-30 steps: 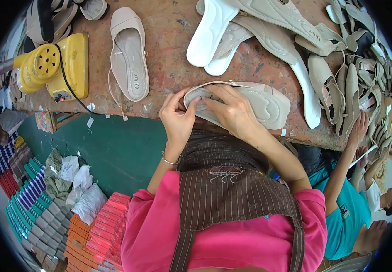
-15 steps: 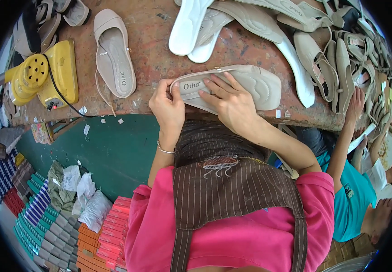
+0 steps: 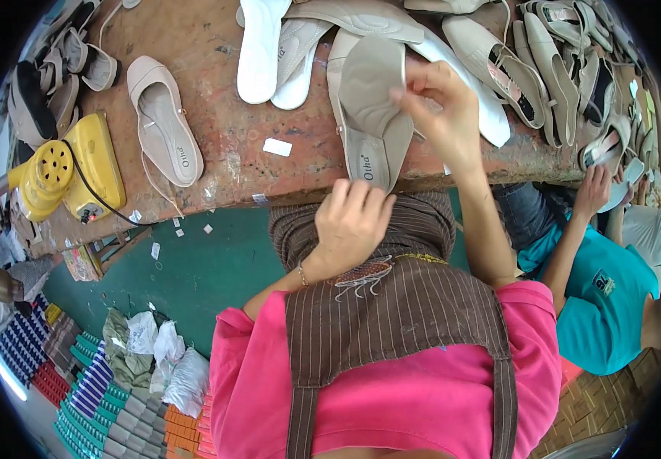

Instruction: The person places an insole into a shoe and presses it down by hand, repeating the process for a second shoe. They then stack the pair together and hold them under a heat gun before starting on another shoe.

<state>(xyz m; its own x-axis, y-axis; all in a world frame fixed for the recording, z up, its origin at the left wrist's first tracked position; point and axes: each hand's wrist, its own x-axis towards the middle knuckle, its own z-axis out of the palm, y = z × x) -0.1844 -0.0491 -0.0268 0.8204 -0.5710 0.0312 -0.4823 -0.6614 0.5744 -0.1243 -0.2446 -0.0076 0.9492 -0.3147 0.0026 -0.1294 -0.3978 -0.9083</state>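
Note:
A beige flat shoe rests on the near edge of the worktable, its toe pointing away from me. My left hand is closed round its heel end. Inside the shoe lies a beige insole, its heel end down and its front part bent up above the shoe. At the insole's right edge is my right hand, thumb and fingers curled together against it. The shoe's toe is partly hidden behind the raised insole.
Another beige shoe stands to the left, near a yellow machine. White and beige insoles lie behind. Many shoes are heaped at the right, where a co-worker in a teal shirt sits. A white label lies on the worktable.
The shoe has turned from lying sideways to pointing away from me. My right hand has left the shoe's inside for the insole's edge, and the insole's front is now raised.

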